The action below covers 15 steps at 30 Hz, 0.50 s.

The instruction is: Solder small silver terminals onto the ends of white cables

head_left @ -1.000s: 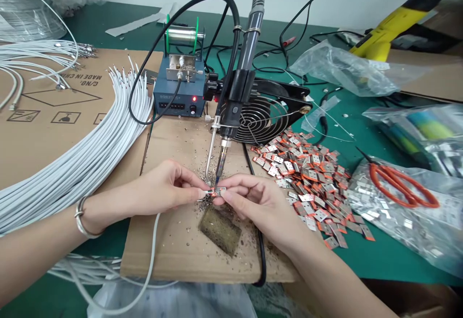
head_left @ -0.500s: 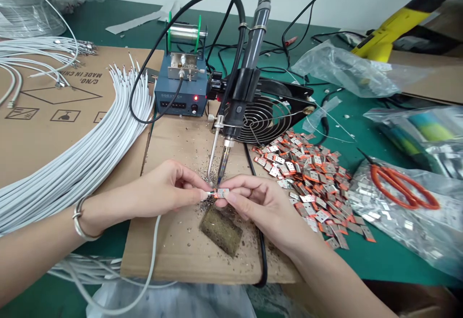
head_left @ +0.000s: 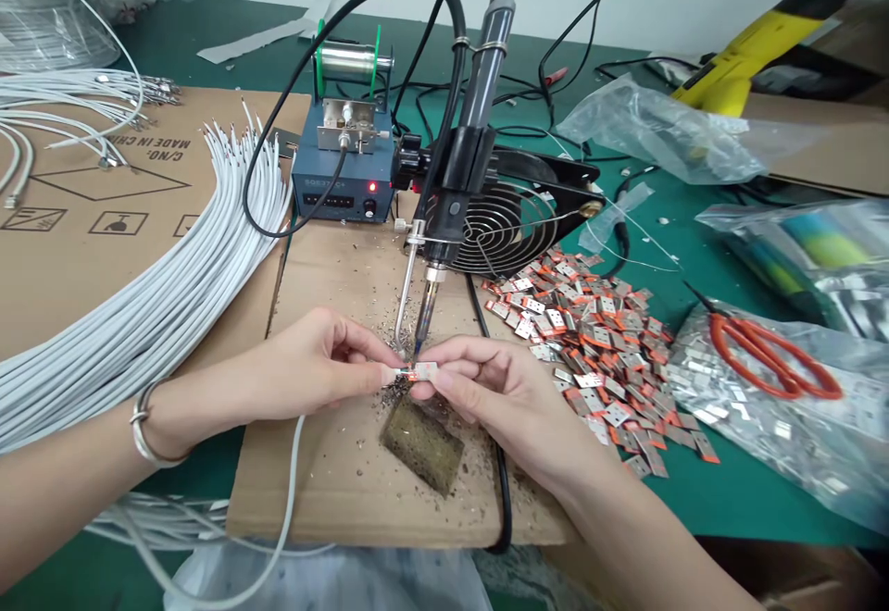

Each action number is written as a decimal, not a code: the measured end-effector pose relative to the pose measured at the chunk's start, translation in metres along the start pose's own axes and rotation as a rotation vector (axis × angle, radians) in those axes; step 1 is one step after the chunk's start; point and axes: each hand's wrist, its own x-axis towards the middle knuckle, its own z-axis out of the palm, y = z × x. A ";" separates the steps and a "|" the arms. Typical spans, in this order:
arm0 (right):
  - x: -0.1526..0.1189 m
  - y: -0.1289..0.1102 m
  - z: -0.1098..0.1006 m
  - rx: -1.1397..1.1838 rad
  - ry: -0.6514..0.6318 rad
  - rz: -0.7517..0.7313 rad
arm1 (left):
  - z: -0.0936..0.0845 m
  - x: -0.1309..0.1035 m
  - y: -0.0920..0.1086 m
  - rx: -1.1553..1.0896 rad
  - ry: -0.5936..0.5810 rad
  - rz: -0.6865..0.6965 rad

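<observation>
Between thumb and fingers, my left hand [head_left: 340,356] pinches the end of a white cable [head_left: 294,472], which hangs down below it. My right hand [head_left: 486,380] grips a small metal USB connector [head_left: 426,371] with an orange part, held against the cable's end. Just above this joint is the tip of a fixed soldering iron [head_left: 426,315], at or very near the connector. A thin solder feed tube [head_left: 408,292] comes down beside the iron. Whether the tip touches is too small to tell. Below the hands lies a brown sponge [head_left: 422,444].
A pile of similar connectors [head_left: 611,352] lies to the right, near orange-handled scissors [head_left: 774,356] on a plastic bag. Left is a bundle of white cables [head_left: 173,305]. Behind stand a blue solder feeder [head_left: 340,176] with a solder spool [head_left: 347,60] and a black fan [head_left: 514,222].
The whole view has shifted slightly to the left. Both hands keep their hold on the cable and connector under the iron, with barely any movement.
</observation>
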 end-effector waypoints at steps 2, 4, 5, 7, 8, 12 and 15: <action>0.000 0.000 0.001 0.001 0.020 0.008 | 0.000 0.000 0.001 0.013 0.005 -0.006; 0.000 0.000 0.001 -0.002 0.032 0.011 | 0.001 -0.001 0.002 0.026 0.015 -0.025; 0.000 0.000 0.001 0.000 0.031 0.009 | 0.001 -0.001 0.003 0.029 0.018 -0.036; -0.001 0.001 0.000 0.010 0.021 -0.004 | 0.001 -0.001 0.004 0.022 0.012 -0.050; -0.001 0.001 -0.001 0.015 0.013 -0.013 | 0.001 -0.001 0.004 0.018 0.007 -0.049; -0.001 0.001 -0.002 0.013 0.004 -0.020 | 0.001 0.000 0.002 0.007 0.005 -0.028; 0.000 0.002 -0.002 0.008 0.011 -0.011 | 0.001 0.000 0.002 0.016 0.012 -0.045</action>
